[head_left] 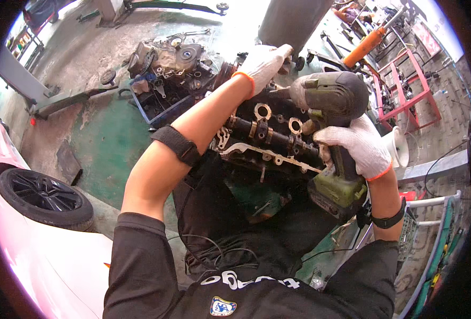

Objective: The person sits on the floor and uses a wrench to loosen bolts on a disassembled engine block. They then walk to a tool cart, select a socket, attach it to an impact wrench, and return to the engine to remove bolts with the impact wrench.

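Observation:
In a white work glove, my right hand (355, 146) is wrapped round the grip of a green and black cordless impact wrench (337, 91). The tool's nose points left, over the far part of an engine cylinder head (270, 135) with exposed shafts and round openings. My left hand (261, 70), also gloved, reaches across to the engine's far side. Its fingers are closed near the wrench's nose, and whatever they hold is hidden. A small bolt or stud (262, 174) sticks out from the engine's near edge.
Beyond my left arm, a blue crate (166, 115) holds metal parts, with a larger engine part (185, 57) behind it. A pink car (49, 250) stands at left. A grey cylinder (294, 24) stands behind the engine; a red frame (413, 98) is at right.

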`<state>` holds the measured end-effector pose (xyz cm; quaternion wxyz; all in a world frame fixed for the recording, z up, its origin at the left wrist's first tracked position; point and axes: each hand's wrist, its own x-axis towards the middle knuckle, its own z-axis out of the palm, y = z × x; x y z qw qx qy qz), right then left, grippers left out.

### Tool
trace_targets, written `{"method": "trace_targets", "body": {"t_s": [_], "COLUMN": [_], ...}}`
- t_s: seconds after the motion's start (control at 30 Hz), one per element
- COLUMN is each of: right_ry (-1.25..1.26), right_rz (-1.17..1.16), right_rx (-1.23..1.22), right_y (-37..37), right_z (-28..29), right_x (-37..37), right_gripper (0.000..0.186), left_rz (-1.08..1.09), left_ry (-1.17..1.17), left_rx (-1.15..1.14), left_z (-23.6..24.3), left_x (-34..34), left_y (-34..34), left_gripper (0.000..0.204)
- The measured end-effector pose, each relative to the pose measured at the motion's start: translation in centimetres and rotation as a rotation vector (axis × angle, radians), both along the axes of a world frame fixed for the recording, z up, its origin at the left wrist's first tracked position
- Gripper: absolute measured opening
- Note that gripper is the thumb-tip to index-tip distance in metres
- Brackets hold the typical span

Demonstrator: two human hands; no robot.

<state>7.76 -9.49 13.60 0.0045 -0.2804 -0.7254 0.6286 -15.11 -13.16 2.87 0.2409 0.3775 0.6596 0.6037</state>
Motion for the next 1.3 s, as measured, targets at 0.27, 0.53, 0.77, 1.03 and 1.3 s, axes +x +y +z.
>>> {"method": "trace_targets", "body": {"t_s": [0.27,0.53,0.77,1.03,1.3], "right_ry": [-0.178,-0.412,-0.497,-0.349,-0.399], "right_rz": [0.156,0.410,0.297,0.211,0.108], "right_rx": [0.223,0.309,0.370,0.485,0.332], "right_y": [2.3,5.1,4.1,3.7,3.9], "right_z": [3.2,6.7,6.6,5.5,5.9], "right_x": [-2.7,-8.9,-8.6,-7.0,-7.9], "right_gripper": [0.027,0.020,0.016,0.020,0.022], "left_rz": [0.041,-0.169,-0.317,-0.365,-0.364], "left_ry": [0.296,0.371,1.151,0.829,1.192], "left_rx": [0.038,-0.166,-0.191,-0.254,-0.108], "left_z": [-3.1,-2.8,-3.5,-2.4,-3.6], "left_x": [-1.8,-3.0,-3.5,-3.0,-4.1], "left_y": [1.7,1.7,2.8,2.2,2.8], "left_gripper": [0.049,0.050,0.028,0.031,0.028]}}
